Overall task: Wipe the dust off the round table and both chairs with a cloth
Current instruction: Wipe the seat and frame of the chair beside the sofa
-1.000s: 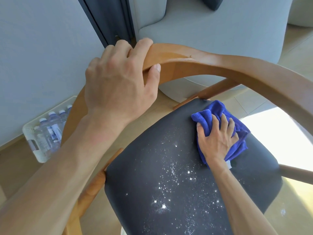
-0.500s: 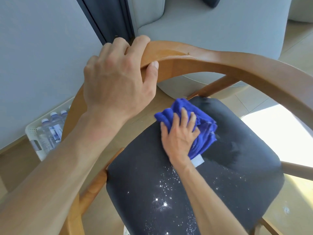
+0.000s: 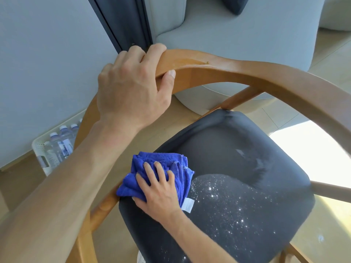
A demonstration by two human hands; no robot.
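Note:
A wooden chair (image 3: 237, 71) with a curved backrest and a dark seat cushion (image 3: 237, 149) fills the view. My left hand (image 3: 131, 88) grips the top of the backrest, fingers curled over the rail. My right hand (image 3: 159, 190) presses a folded blue cloth (image 3: 140, 168) flat onto the left edge of the seat, fingers spread on top. White dust specks (image 3: 224, 202) cover the near half of the cushion; the far half looks wiped. The round table and the other chair are out of view.
A white basket of water bottles (image 3: 55, 147) stands on the floor by the grey wall at left. A grey sofa (image 3: 237, 31) and a dark curtain (image 3: 123, 21) lie behind the chair. Bright sunlight falls on the floor at right.
My right hand has swept the cloth across the seat from its far right to its left edge, leaving a wiped band. My left hand has stayed on the backrest.

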